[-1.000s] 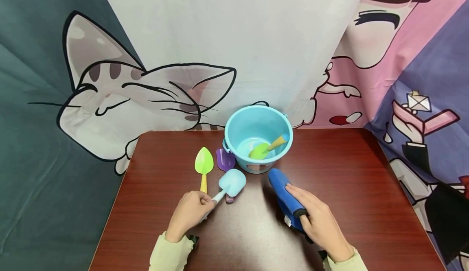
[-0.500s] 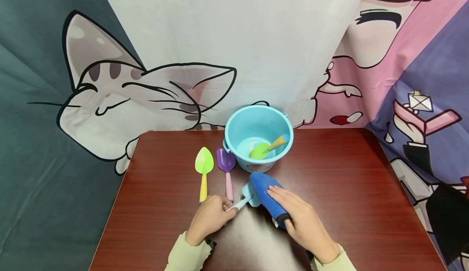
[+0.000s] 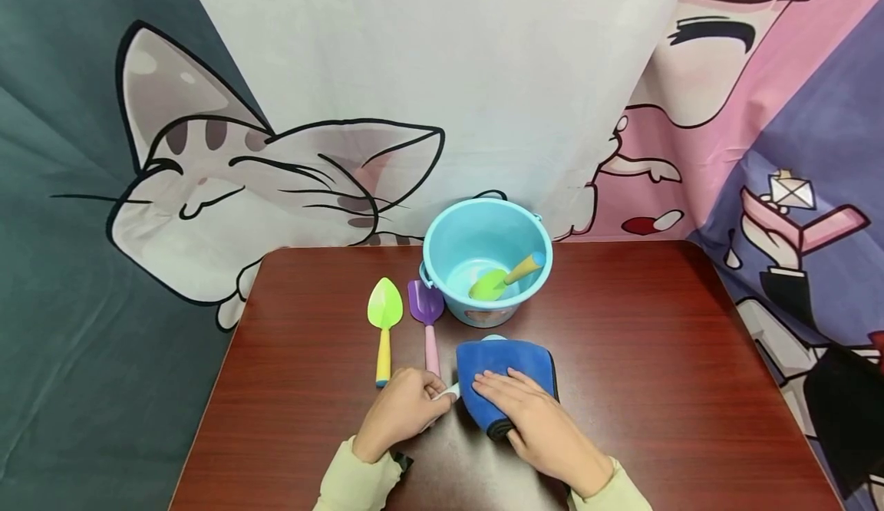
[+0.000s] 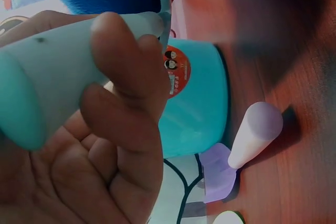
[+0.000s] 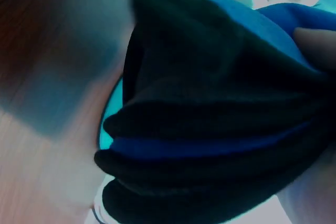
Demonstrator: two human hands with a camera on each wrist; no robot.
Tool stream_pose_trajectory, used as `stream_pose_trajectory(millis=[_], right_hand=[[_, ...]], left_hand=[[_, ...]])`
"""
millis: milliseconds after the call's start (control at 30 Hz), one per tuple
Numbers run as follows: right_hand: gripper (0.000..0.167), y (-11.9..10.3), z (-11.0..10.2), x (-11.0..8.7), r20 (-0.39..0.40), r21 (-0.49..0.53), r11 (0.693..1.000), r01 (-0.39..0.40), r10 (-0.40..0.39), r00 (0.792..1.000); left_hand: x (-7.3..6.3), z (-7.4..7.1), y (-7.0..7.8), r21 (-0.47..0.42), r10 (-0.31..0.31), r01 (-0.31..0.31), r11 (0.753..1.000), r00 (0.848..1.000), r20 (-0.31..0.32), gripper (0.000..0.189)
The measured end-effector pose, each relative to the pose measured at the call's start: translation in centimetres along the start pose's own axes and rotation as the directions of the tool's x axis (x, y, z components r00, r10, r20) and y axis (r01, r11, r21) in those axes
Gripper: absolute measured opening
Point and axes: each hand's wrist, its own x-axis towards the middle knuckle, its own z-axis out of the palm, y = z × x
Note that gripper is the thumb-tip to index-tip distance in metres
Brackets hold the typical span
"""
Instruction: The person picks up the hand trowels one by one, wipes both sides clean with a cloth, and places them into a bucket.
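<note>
Blue cloth has moved farther over the pale shovel, right hand gripping cloth, left hand holding handle.

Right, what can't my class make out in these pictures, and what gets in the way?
Light-blue shovel blade, head view: mostly hidden by the blue cloth.
Bucket label, left wrist view: writing too small, part behind the left hand.
Dark patch, right wrist view: too blurred to identify.
</note>
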Motion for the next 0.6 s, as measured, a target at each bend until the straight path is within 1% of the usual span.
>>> stream_pose_trajectory(millis=[133, 267, 433, 600], right_hand=[[0.078, -0.1, 0.4, 0.1, 0.061, -0.009, 0.999, -0.031, 0.031, 0.998], [0.077, 0.0, 0.6, 0.0, 0.088, -0.007, 0.997, -0.072, 0.072, 0.994], [0.074, 0.4, 0.6, -0.3, 0.072, -0.035, 0.988, -0.152, 0.154, 0.985], [0.076, 1.2, 0.6, -0.7, 0.007, -0.047, 0.978, -0.205, 0.206, 0.979]], left_hand=[[-0.1, -0.1, -0.2, -0.015, 0.012, -0.012, 1.0, 1.0, 0.005, 0.018], [-0.2, 0.0, -0.4, -0.014, 0.021, -0.021, 1.0, 1.0, 0.006, 0.015], [-0.4, -0.1, -0.6, -0.025, 0.028, -0.028, 0.999, 1.0, 0.012, 0.014], [-0.6, -0.5, -0.9, -0.057, 0.017, -0.015, 0.998, 0.999, 0.029, 0.013]])
